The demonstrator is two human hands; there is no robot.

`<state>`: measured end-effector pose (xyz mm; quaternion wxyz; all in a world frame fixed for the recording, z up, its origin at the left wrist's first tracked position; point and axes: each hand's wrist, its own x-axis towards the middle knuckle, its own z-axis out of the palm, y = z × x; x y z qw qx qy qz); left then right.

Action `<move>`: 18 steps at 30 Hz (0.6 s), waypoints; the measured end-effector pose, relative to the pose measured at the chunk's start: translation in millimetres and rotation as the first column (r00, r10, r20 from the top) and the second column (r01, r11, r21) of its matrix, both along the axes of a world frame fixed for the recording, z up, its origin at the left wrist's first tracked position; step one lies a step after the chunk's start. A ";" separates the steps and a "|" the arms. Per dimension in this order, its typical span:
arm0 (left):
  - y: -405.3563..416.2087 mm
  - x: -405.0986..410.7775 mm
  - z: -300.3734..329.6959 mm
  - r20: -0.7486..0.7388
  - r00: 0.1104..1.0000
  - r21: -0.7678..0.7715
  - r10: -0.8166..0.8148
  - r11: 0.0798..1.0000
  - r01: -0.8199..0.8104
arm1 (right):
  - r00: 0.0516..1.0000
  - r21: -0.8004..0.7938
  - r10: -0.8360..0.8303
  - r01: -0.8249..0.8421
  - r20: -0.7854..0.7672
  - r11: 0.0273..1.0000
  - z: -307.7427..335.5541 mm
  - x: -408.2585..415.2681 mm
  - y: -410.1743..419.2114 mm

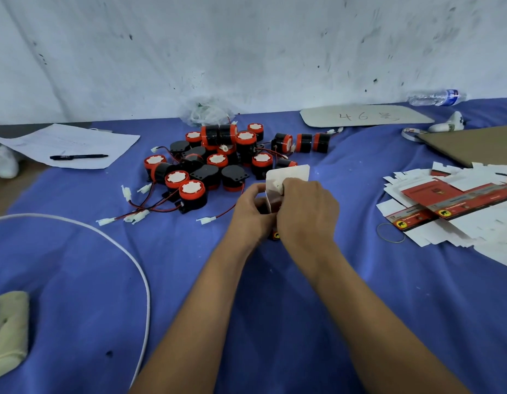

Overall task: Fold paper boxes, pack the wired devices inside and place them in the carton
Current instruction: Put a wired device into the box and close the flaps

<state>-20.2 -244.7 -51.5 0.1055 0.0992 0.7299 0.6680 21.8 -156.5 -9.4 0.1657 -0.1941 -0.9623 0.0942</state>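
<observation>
Both hands hold one small red and white paper box (288, 174) at the middle of the blue cloth. My left hand (251, 211) grips its left side. My right hand (306, 209) curls over its right side and front, with a white flap standing up above the fingers. Most of the box is hidden by the hands. Just beyond lies a pile of several black and red wired devices (218, 160) with red-black wires and white plugs. A stack of flat unfolded boxes (457, 203) lies at the right. A brown carton (474, 146) edge shows at the far right.
A white sheet with a black pen (79, 157) lies at the back left. A grey card (366, 116), a water bottle (437, 97) and a tape roll sit at the back right. A white cable (110, 240) loops at the left, a yellow cloth (8, 331) at the lower left, a rubber band (390, 233) by the stack.
</observation>
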 end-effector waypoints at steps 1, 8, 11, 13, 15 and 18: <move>0.0 0.0 0.2 0.001 1.000 -0.003 0.003 1.000 -0.003 | 1.000 -0.005 0.007 -0.007 0.003 1.000 -0.1 0.0 -0.8; -1.3 -0.3 -1.3 -0.053 0.999 0.001 -0.001 1.000 0.001 | 0.980 -0.182 0.176 -0.157 0.095 0.971 -0.4 -2.4 3.7; 1.2 -3.5 2.3 -0.103 0.995 -0.026 -0.009 1.000 0.006 | 0.979 -0.233 0.171 -0.142 0.111 0.962 0.6 -6.2 3.2; 4.0 -3.6 4.5 -0.111 0.993 -0.037 -0.031 0.999 0.027 | 0.983 -0.166 0.160 -0.144 0.088 0.976 0.2 -6.9 0.2; 2.2 -0.4 4.0 -0.134 0.990 -0.057 -0.031 0.998 0.024 | 0.989 -0.103 0.140 -0.133 0.056 0.986 -0.4 -8.3 -2.3; -2.1 1.3 -2.2 -0.123 0.992 -0.031 -0.029 0.999 0.026 | 0.990 -0.085 0.136 -0.132 0.040 0.988 0.2 -9.9 0.1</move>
